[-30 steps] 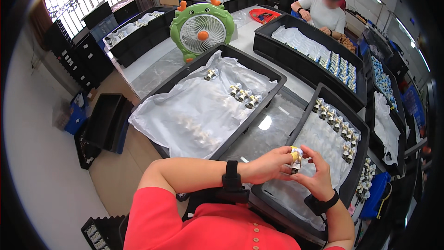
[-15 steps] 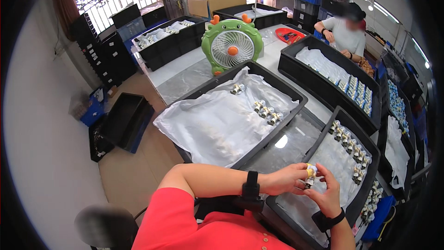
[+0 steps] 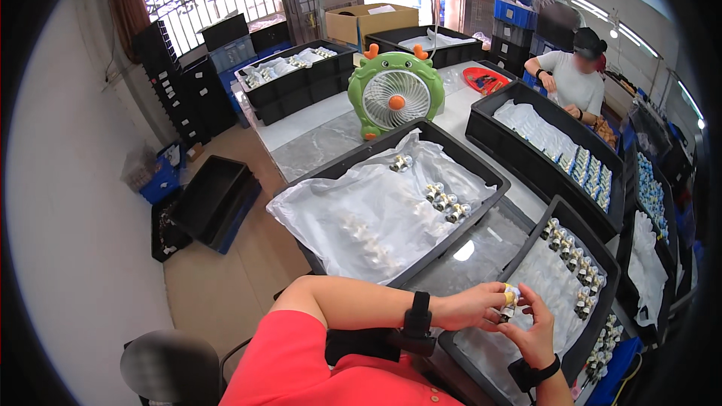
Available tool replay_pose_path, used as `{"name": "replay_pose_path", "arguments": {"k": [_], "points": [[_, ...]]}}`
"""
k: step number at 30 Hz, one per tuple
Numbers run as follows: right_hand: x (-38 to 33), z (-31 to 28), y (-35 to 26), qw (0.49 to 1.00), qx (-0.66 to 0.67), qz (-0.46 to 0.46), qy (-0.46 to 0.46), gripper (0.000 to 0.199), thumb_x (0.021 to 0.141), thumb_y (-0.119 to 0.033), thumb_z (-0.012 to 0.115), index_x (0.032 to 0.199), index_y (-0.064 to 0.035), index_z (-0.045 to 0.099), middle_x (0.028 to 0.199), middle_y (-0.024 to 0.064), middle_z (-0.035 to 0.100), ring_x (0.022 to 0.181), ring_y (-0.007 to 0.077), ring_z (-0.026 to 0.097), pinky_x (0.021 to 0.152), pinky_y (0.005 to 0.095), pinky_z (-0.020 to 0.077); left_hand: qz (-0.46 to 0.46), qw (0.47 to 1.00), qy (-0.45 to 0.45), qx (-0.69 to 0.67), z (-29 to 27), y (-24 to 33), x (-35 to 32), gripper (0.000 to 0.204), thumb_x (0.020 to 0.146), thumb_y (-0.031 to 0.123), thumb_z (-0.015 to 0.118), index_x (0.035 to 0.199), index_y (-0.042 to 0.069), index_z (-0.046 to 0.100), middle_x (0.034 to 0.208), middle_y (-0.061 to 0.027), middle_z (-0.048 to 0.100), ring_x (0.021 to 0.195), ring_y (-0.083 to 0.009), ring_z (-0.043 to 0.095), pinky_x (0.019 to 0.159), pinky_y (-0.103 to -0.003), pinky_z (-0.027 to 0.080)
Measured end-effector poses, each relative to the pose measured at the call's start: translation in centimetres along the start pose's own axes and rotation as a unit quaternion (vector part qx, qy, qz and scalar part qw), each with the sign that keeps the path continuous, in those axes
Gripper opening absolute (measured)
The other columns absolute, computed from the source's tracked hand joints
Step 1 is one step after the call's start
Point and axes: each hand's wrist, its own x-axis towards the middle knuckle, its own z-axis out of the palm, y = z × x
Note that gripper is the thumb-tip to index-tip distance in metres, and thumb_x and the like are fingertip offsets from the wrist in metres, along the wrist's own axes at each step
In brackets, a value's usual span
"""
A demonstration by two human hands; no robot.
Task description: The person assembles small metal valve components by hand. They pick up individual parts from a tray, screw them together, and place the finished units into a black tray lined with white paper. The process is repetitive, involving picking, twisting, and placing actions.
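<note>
1. Left hand (image 3: 475, 306) and right hand (image 3: 532, 331) still pinched together on the same small yellow-capped fitting (image 3: 511, 297), fingertips clamped on it from both sides.
2. No real change over the last second, only the view swinging; still mid-fiddle by the look of it.
3. Held just above the near black tray (image 3: 602, 271), close to its rows of finished pieces (image 3: 573, 254).
4. Bigger plastic-lined tray (image 3: 391, 152) further out on the bench (image 3: 316, 143).

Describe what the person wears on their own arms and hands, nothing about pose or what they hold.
Both forearms are bare, with no gloves on the left hand or the right hand. Each wrist carries a black band: the left band is bulky with a boxy unit on it, the right band slimmer. A red short-sleeved top covers the left shoulder and upper arm.
</note>
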Motion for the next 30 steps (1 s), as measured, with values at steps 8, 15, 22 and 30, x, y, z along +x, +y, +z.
{"name": "replay_pose_path", "arguments": {"k": [8,15,22,30], "points": [[0.0,0.0,-0.5,1.000,0.004,0.003,-0.002,0.076,0.059,-0.015,0.082,0.127,-0.0015,0.051,0.108,0.0090,0.062,0.093,0.0180,0.059,0.077,0.0296,0.0455,0.001,1.000,0.002,0.004,0.0,-0.1,0.0,0.042,0.096,0.035,0.049,0.130,0.013,0.038,0.112,0.0002,0.051,0.091,-0.0097,0.056,0.081,-0.027,0.046],[-0.2,0.0,-0.6,1.000,-0.019,-0.013,0.006,0.076,0.060,-0.014,0.082,0.127,-0.0032,0.050,0.109,0.0099,0.061,0.096,0.0205,0.059,0.079,0.0310,0.0455,0.006,1.000,0.007,-0.010,0.4,0.1,-0.2,0.041,0.096,0.034,0.051,0.129,0.013,0.037,0.112,0.0002,0.051,0.090,-0.0088,0.056,0.077,-0.025,0.046],[-0.2,0.1,-1.0,0.998,-0.051,-0.039,0.019,0.076,0.059,-0.015,0.082,0.128,-0.0049,0.050,0.111,0.0122,0.060,0.100,0.0248,0.059,0.081,0.0345,0.0463,0.008,1.000,0.014,-0.006,0.6,0.3,-0.5,0.045,0.094,0.036,0.055,0.128,0.013,0.038,0.113,-0.0003,0.050,0.086,-0.0063,0.054,0.075,-0.024,0.046],[-0.2,0.1,-1.2,0.997,-0.061,-0.044,0.018,0.077,0.059,-0.015,0.083,0.128,-0.0054,0.050,0.110,0.0124,0.060,0.100,0.0260,0.059,0.081,0.0355,0.0467,0.012,1.000,0.018,-0.014,0.8,0.3,-0.5,0.043,0.094,0.034,0.054,0.128,0.013,0.038,0.113,-0.0022,0.051,0.085,-0.0062,0.054,0.074,-0.023,0.047]]}}
